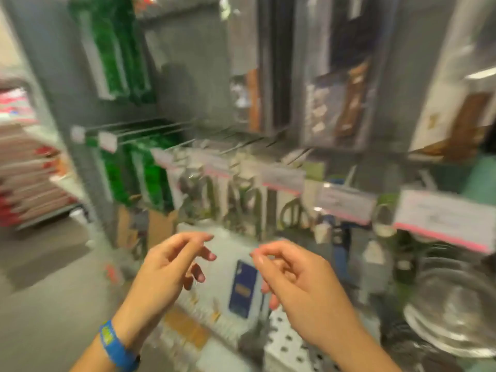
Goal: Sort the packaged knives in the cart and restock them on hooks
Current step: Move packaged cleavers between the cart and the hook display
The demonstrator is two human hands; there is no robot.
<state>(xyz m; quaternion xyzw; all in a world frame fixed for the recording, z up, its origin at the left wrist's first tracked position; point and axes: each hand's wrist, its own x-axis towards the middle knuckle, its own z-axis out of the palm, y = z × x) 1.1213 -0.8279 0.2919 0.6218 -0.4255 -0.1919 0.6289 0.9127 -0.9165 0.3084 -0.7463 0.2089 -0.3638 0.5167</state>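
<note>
Two hands: both were raised in front of the display, near each other but apart, each empty, with the fingers loosely curled.
Left hand (166, 267): fingers bent and spread, thumb and forefinger not meeting, clamped on nothing; a blue band (115, 345) of woven-looking fabric with yellow print circled the wrist.
Right hand (298, 283): forefinger and thumb drawn close at the tips, the other fingers folded under; whether anything thin sat between them could not be told through the blur.
Packaged knives: green-carded packs (118, 49) hung high at the left of the grey back panel (188, 71), and more green packs (145, 173) hung on the row below; long pale blade shapes showed on the cards, details smeared.
Hooks (150, 130): thin straight metal rods stuck out from the panel, each tipped with a small white tag.
Price labels (442, 218): flat white rectangles with a pink lower edge ran along the lower row toward the right.
Other hanging goods: clear blister packs with brown handles (351, 103) at the upper right; ring-handled scissors-like items (241, 202) in the middle row.
Below the hands: a dark blue flat pack (243, 288) lay on a pale surface, beside a white perforated panel (290, 342) with round holes.
Lower right: stacked shiny metal bowls (453, 312), round and reflective.
Room: grey floor (48, 277) at the left, with a blurred aisle of red-and-white stock (24, 167) beyond.
</note>
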